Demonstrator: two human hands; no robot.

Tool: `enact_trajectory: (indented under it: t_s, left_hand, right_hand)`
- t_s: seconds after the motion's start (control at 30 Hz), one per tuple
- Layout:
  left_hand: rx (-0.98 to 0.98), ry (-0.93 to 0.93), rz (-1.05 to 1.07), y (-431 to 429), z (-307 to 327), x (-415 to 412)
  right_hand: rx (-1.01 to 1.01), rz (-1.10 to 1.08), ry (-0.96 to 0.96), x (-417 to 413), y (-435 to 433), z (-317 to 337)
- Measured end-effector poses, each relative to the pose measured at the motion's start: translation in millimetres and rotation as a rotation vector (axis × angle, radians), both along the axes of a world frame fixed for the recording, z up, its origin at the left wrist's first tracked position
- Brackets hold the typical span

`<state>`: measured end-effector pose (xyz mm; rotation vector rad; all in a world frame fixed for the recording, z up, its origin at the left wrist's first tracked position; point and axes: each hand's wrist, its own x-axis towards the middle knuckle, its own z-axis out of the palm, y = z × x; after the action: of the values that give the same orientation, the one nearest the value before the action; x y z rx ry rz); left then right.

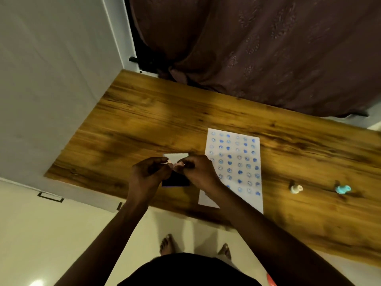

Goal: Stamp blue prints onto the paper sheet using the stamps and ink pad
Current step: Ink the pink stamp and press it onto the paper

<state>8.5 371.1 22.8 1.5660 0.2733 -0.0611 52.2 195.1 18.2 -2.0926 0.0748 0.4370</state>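
A white paper sheet (235, 162) lies on the wooden table (144, 120), covered with rows of blue prints. Left of it sits the ink pad (175, 180), its dark pad showing and its white lid (176, 156) raised behind. Both hands meet just above the pad. My left hand (147, 176) and my right hand (198, 172) pinch a small pink stamp (175, 166) between their fingertips; most of it is hidden. Two more stamps stand to the right of the sheet: a cream one (296, 188) and a teal one (342, 189).
A dark maroon curtain (257, 48) hangs behind the table's far edge. A white wall (51, 79) runs along the table's left side. Pale floor and my bare feet (167, 243) show below the near edge.
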Motion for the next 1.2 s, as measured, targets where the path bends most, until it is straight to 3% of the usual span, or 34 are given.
enact_trajectory:
  t_s: [0.2,0.33,0.5,0.67,0.9,1.2]
  left_hand:
    - [-0.016,0.063,-0.078,-44,-5,1]
    - [0.015,0.078,-0.129,-74,-7,5]
    - [0.005,0.101,-0.182,-103,-7,6]
    - [0.037,0.120,-0.236,-126,-7,7]
    - [0.003,0.142,-0.247,-140,-11,8]
    - [0.019,0.148,-0.247,-141,-12,7]
  right_hand:
    - [0.489,-0.310,0.239,-36,-67,5]
    - [0.562,-0.475,0.212,-62,-115,3]
    - [0.296,-0.570,0.097,-87,-170,-4]
    - [-0.350,-0.408,-0.049,-103,-200,-14]
    - [-0.508,-0.140,-0.082,-108,-195,-14]
    - [-0.570,-0.060,-0.061,-107,-190,-27]
